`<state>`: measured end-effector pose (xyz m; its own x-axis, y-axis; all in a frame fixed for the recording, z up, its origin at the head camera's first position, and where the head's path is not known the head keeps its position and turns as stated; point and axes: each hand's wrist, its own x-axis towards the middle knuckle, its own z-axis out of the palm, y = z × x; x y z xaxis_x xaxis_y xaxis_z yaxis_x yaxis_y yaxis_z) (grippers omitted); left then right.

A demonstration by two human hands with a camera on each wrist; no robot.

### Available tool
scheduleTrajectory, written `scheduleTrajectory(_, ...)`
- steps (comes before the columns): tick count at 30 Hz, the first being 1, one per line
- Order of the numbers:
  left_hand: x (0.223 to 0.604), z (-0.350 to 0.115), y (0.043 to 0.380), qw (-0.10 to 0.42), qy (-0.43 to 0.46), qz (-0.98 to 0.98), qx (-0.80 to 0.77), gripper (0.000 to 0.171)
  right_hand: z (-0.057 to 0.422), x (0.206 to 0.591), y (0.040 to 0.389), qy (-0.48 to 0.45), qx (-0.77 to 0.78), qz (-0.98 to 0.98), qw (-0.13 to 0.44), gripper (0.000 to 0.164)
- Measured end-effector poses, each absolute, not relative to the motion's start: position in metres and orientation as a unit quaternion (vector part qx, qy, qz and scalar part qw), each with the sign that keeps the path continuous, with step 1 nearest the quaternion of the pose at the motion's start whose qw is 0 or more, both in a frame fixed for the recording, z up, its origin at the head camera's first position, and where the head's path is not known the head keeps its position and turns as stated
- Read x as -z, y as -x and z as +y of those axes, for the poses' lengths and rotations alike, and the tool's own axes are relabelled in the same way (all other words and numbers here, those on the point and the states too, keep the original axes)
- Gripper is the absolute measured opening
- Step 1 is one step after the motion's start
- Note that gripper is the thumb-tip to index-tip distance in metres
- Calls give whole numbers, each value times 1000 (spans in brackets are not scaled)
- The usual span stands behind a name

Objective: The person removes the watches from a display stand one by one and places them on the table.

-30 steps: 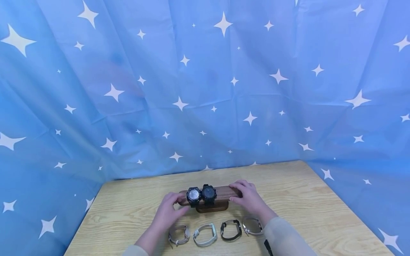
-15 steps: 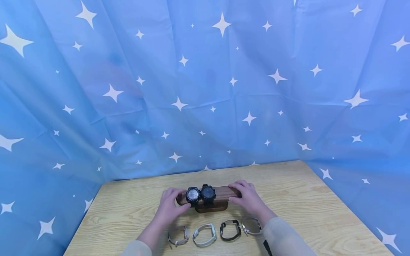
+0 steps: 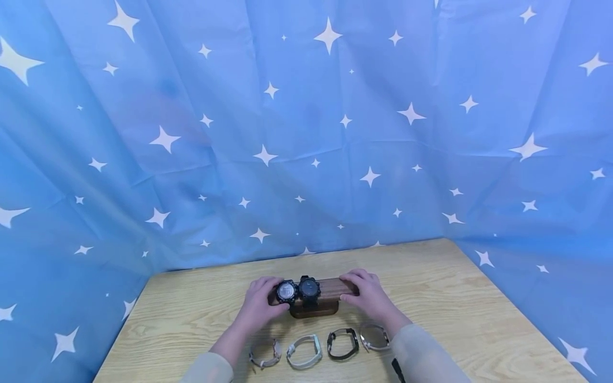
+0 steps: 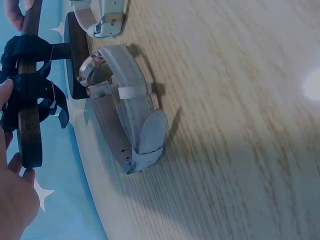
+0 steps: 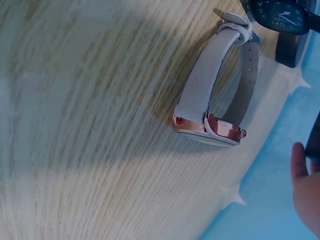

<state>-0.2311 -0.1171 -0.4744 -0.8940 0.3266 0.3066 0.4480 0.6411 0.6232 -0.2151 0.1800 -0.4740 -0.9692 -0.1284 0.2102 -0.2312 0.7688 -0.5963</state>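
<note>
A dark wooden watch stand (image 3: 337, 290) carries two black watches on its bar: a left one with a pale dial (image 3: 287, 290) and a right one with a dark dial (image 3: 309, 288). My left hand (image 3: 258, 303) curls round the bar's left end, its thumb and fingertips right at the edge of the left watch. In the left wrist view a fingertip (image 4: 5, 91) lies against a black strap (image 4: 31, 89). My right hand (image 3: 369, 292) grips the bar's right end between thumb and fingers. That grip is mostly out of frame in the right wrist view.
In front of the stand lie several buckled watches in a row: a greyish-pink one (image 3: 265, 355), a pale mint one (image 3: 305, 352), a black one (image 3: 342, 344) and a pinkish rose-gold one (image 5: 207, 100) near my right forearm. Behind the wooden table (image 3: 206, 287) hangs a blue star-patterned cloth (image 3: 306, 106).
My left hand has slid right along the bar, from its end up to the left watch, its thumb and fingers closing in. My right hand keeps its hold.
</note>
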Motion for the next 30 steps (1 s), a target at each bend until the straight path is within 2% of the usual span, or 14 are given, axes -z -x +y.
scheduleTrajectory(7,473,-118,233,80,229,-905,350,68,179,474,216,-97,-327,-937,78,46)
scheduleTrajectory(30,474,-136,235,88,213,-916,328,65,179,474,215,-90,-326,-938,77,47)
